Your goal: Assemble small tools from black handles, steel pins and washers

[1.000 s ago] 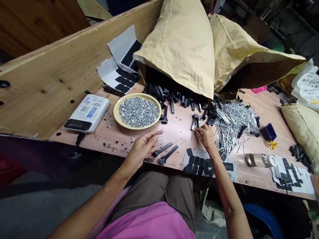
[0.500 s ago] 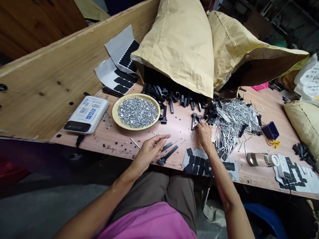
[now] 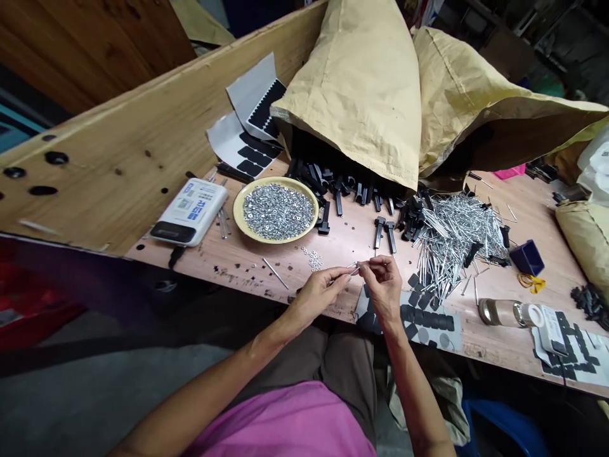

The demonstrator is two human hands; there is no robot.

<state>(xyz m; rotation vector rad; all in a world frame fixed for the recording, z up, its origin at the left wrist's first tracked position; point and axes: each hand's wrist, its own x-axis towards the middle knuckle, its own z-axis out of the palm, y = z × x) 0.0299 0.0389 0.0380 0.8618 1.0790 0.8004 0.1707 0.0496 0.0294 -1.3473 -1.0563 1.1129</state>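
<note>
My left hand pinches a thin metal pin, pointing to the right. At the pin's far end my right hand has thumb and forefinger closed together; whatever lies between them is too small to make out. Just beyond the hands, two black T-shaped plastic parts lie side by side, a metal tip showing below one. A few small washers are scattered beyond my left hand, and a loose pin lies to its left. A yellow bowl full of washers stands further back.
Right of my hands is a heap of metal pins with black parts among it. Large paper sacks stand behind. A white boxed device sits left, a glass bottle right. Sticker sheets lie at the front edge.
My right hand has left the black plastic parts and come toward me, meeting my left hand at the pin. My left hand has shifted slightly right. The view has turned a little left.
</note>
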